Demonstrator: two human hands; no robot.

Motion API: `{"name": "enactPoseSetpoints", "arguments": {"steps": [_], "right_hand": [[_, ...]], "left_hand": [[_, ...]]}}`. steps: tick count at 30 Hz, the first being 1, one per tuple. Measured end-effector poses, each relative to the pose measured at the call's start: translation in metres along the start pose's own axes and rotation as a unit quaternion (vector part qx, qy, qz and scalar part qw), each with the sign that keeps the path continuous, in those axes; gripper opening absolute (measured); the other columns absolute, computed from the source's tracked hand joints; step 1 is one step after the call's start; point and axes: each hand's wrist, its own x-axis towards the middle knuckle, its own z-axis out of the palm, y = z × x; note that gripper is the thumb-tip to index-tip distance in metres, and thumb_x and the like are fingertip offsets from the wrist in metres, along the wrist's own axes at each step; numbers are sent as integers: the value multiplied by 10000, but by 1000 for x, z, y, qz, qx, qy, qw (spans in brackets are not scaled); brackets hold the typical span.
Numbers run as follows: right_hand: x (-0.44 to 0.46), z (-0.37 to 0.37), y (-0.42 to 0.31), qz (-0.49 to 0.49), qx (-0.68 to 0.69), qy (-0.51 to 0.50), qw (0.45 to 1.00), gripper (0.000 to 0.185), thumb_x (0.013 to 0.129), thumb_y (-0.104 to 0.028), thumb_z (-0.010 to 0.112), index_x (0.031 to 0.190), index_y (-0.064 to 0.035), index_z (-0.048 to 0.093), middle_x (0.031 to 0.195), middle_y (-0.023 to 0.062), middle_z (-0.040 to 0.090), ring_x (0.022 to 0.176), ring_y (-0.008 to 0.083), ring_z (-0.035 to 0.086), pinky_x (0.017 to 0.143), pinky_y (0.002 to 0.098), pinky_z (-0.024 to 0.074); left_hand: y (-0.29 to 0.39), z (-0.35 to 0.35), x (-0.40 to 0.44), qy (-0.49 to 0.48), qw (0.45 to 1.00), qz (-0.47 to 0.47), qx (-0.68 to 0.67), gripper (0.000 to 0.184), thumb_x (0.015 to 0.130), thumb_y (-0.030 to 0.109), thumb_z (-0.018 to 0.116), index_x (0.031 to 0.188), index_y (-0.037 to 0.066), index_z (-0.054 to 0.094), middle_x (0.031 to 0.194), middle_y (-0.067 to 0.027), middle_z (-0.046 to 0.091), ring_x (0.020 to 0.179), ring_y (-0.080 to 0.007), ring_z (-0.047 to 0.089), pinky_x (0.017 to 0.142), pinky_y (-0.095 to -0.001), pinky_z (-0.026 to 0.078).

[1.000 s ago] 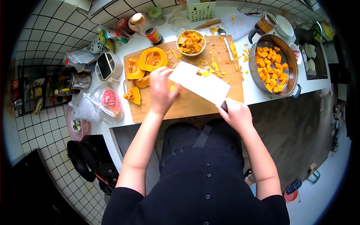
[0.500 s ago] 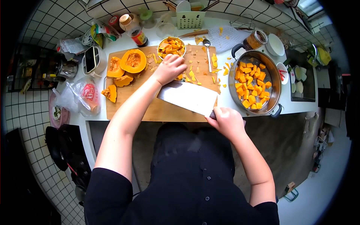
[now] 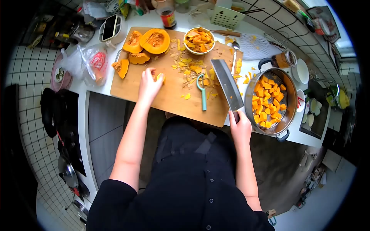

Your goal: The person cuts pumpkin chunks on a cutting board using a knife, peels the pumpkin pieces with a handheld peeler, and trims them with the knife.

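Observation:
My right hand (image 3: 240, 125) is closed round the handle of a cleaver (image 3: 228, 85), whose blade is tilted up over the right part of the wooden board (image 3: 165, 98). At the board's left, my left hand (image 3: 149, 86) pinches a small orange pumpkin piece (image 3: 160, 78). Beyond it lie a cut pumpkin half (image 3: 155, 41) and smaller wedges (image 3: 139, 57). A green peeler (image 3: 202, 92) rests between my hands, beside scattered peelings (image 3: 187, 65). The white bowl (image 3: 199, 52) at the back is heaped with pumpkin scraps.
On the right stands a steel pot (image 3: 285, 123) with pumpkin cubes. A spoon (image 3: 234, 57) lies at the board's right. Behind are a sauce bottle (image 3: 168, 19), a green basket (image 3: 225, 17) and a jar (image 3: 285, 59). A plastic bag (image 3: 90, 65) sits left.
The cleaver has swung from lying across the board to a raised, tilted position at the right, uncovering the peeler. My left hand has left the bowl's edge and moved left and nearer, now holding a piece.

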Motion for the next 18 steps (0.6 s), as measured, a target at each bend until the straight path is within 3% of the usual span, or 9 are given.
{"name": "enactPoseSetpoints", "arguments": {"steps": [3,7,8,11,12,15,18], "right_hand": [[16,21,2,-26,-48,26,998,287,843,-299,642,871,-16,597,777,196,633,737,395,613,660,450,494],[24,33,6,-75,-72,39,994,277,814,-276,662,874,-13,601,791,193,635,742,387,620,672,447,502],[25,39,11,-90,-76,39,992,275,807,-271,667,876,-13,601,796,192,636,739,385,620,673,445,503],[32,51,24,-105,-130,1,986,300,781,-294,680,858,-11,616,805,178,641,734,366,628,683,432,509],[37,54,26,-112,-148,-15,983,304,776,-302,682,857,-16,620,803,181,639,738,365,628,687,427,507],[47,61,25,-136,-199,-64,968,350,764,-348,683,794,-5,625,832,164,647,795,332,638,730,412,516],[54,65,27,-156,-249,-82,952,353,756,-363,690,801,-18,633,844,153,642,795,319,639,731,408,520]], "left_hand": [[-15,21,-19,29,985,15,167,580,756,385,712,1157,30,491,1089,-213,529,1026,-363,547,885,-440,454],[-24,37,-16,35,993,5,112,531,748,288,736,1147,27,500,1065,-231,530,996,-380,561,852,-414,483],[-28,41,-14,65,992,32,102,470,754,235,732,1113,20,519,1018,-229,559,915,-356,595,817,-386,501],[-27,29,-9,-48,983,-86,-152,401,792,218,704,1090,7,537,976,-175,602,843,-255,620,774,-332,513],[-24,26,-9,-86,927,-150,-332,341,834,185,666,1094,-5,554,971,-113,617,826,-159,612,748,-277,515],[-15,8,-23,-103,840,-167,-507,310,859,145,638,1108,-23,562,960,-65,611,846,-125,605,755,-258,518],[-17,2,-31,-61,936,-37,-344,335,825,25,617,1155,30,558,1097,-79,528,929,-156,585,825,-289,506]]}}
